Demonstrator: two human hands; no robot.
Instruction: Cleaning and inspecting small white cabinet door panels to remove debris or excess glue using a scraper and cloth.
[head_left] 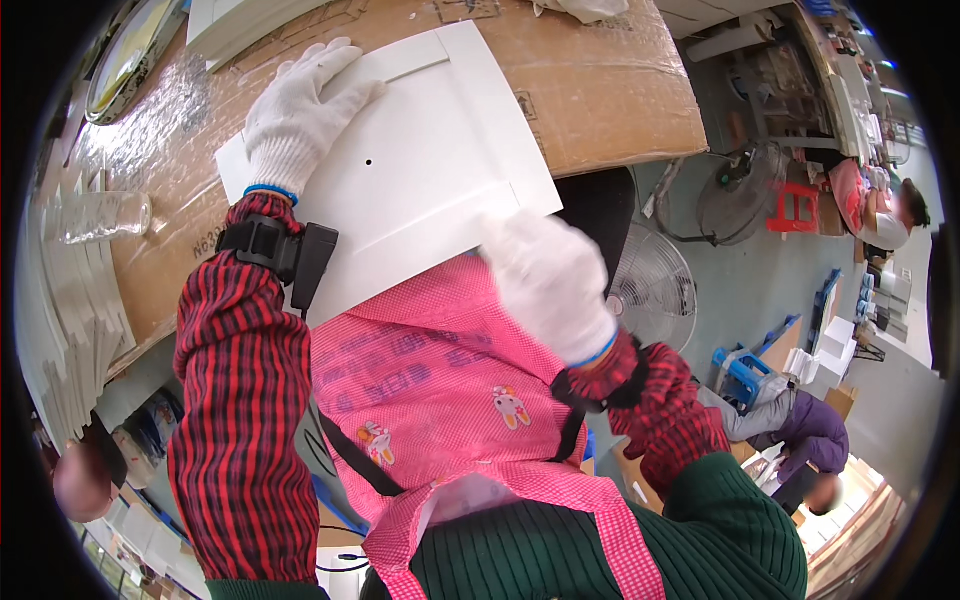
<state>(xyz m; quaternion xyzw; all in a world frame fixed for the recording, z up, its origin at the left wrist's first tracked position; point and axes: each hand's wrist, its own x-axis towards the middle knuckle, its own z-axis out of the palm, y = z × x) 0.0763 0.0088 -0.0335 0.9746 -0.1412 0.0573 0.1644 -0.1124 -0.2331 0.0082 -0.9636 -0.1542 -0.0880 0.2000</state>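
Observation:
A white cabinet door panel [400, 150] with a raised frame and one small dark hole lies tilted at the table's near edge, its near side overhanging toward my pink apron. My left hand [305, 115], in a white knit glove, rests on the panel's far-left part with thumb and fingers apart. At the panel's near-right edge is my right hand [550, 280], also gloved, slightly blurred and with the fingers curled closed. Its fingertips are turned away, so whatever they hold is hidden.
Brown cardboard under clear film covers the table [620, 90]. Stacked white panels [245, 25] lie at the far left, with more thin white boards [75, 310] nearer. A clear plastic cup [110, 215] lies beside them. A floor fan [655, 290] stands right. Other people work farther off.

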